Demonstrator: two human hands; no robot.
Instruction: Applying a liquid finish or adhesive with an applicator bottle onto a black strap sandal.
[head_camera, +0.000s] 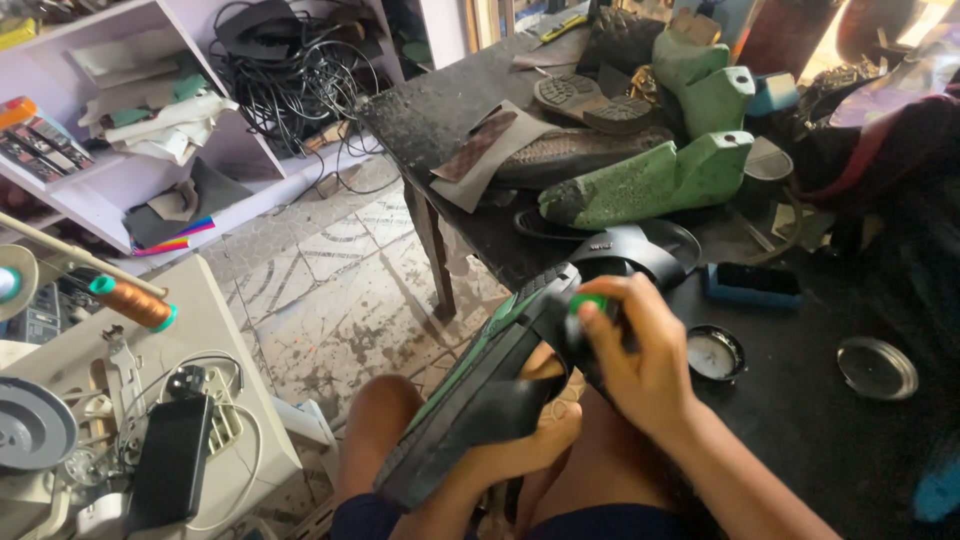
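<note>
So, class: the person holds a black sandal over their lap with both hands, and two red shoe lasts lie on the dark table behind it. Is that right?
Not quite. The head view shows the two shoe lasts are green, not red. The rest holds: both hands, left hand and right hand, hold the black sandal, table behind.

A black sandal with a green-edged, ridged rubber sole (470, 400) is held tilted over the lap, its toe end pointing down towards the lower left and its heel end raised towards the table edge. Its sole is turned partly upward. A wide black strap (630, 255) is seen arching at the raised end. A small green round-tipped object (587, 302) is pressed against the upper part.
</note>
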